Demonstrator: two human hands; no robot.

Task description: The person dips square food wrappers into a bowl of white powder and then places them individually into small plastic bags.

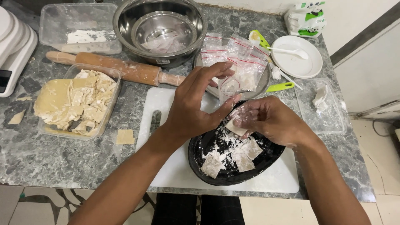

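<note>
Over the black oval tray, the right hand pinches a floured dough square between flour-dusted fingertips. Beside it, the left hand holds a small clear zip bag in its fingertips, just above that square. Below both hands, more floured squares lie in the tray on a white cutting board. Beyond the left hand lies a wooden rolling pin.
</note>
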